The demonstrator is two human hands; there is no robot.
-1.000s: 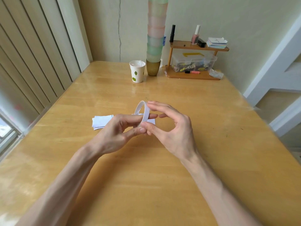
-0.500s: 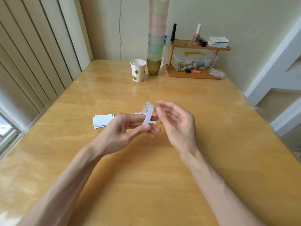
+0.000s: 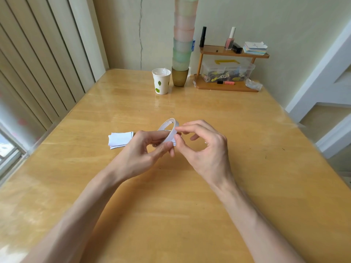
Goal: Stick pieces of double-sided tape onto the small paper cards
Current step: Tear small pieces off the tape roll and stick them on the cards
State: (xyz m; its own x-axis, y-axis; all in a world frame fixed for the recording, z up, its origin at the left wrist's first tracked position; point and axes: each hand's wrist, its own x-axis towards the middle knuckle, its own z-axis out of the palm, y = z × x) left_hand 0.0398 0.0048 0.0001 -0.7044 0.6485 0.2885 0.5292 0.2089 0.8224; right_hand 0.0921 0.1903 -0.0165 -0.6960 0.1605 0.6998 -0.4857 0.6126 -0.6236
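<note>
A thin white roll of double-sided tape (image 3: 173,128) stands on edge above the middle of the wooden table (image 3: 237,130). My left hand (image 3: 140,156) grips its lower part between thumb and fingers. My right hand (image 3: 205,150) pinches the roll's outer rim with thumb and forefinger, its other fingers loosely curled. A small stack of white paper cards (image 3: 120,139) lies on the table just left of my left hand. Another bit of white paper shows under the roll, mostly hidden by my fingers.
At the back stand a white paper cup with green leaves (image 3: 161,81), a tall stack of pastel cups (image 3: 182,44) and a small wooden shelf (image 3: 228,54) holding bottles, a clear box and papers. Vertical blinds (image 3: 38,63) run along the table's left edge.
My right hand let go of the roll and opened half a second ago, then came back and now pinches its rim. The left hand kept holding the roll, turning it slightly.
</note>
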